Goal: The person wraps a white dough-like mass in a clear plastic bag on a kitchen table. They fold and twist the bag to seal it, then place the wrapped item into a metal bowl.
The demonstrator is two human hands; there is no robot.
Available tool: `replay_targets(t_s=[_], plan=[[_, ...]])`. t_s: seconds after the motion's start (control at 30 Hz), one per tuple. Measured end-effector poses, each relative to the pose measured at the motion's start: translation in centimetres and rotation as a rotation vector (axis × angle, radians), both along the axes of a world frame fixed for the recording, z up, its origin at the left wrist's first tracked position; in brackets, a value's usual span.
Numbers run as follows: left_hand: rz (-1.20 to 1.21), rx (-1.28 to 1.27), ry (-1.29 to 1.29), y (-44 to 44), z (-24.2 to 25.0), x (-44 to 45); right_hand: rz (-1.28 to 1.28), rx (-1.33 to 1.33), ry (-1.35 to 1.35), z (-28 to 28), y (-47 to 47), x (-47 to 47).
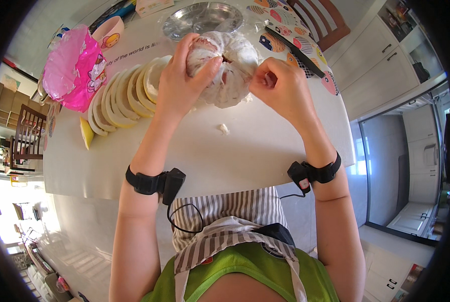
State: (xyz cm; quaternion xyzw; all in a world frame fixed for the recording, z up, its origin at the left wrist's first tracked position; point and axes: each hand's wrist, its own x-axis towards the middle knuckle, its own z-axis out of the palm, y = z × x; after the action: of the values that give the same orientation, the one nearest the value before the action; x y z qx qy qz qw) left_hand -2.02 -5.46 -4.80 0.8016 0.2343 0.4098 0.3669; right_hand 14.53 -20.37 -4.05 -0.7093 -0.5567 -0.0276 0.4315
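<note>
A peeled pomelo (pixel 228 71), covered in white pith with pinkish flesh showing through, rests on the table. My left hand (pixel 189 71) holds its left side, with the thumb near the opening at its top. At its right side, my right hand (pixel 279 85) has thumb and index finger pinched together against the pith; whether they grip a piece of it cannot be told. A row of thick, yellow-edged pomelo peel pieces (pixel 123 94) leans to the left of my left hand. One small scrap of pith (pixel 224 129) lies in front of the fruit.
Behind the fruit is a round metal tray (pixel 204 17) with clear plastic film on it. A black serrated knife (pixel 296 53) lies at the right on a fish-patterned mat (pixel 281 17). At the left are a pink plastic bag (pixel 76 70) and a pink bowl (pixel 110 32).
</note>
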Motion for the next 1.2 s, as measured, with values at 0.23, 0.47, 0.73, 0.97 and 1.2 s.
replay_targets(t_s=[0.23,0.47,0.73,0.97,1.2], plan=[[-0.040,-0.234,-0.040,0.8,0.0,-0.2,-0.167,-0.217,0.041,-1.0,0.7,5.2],[-0.060,-0.042,0.012,0.1,-0.1,-0.1,0.002,-0.154,0.172,-0.4,0.4,5.1],[-0.038,0.076,0.052,-1.5,-0.1,0.3,0.097,0.133,0.157,-0.8,1.1,2.7],[-0.032,0.411,0.037,-3.0,-0.5,0.9,0.006,-0.034,0.233,-0.3,0.1,1.2],[-0.118,0.372,0.003,-3.5,-0.2,1.6,0.024,-0.098,0.274,0.1,0.0,2.0]])
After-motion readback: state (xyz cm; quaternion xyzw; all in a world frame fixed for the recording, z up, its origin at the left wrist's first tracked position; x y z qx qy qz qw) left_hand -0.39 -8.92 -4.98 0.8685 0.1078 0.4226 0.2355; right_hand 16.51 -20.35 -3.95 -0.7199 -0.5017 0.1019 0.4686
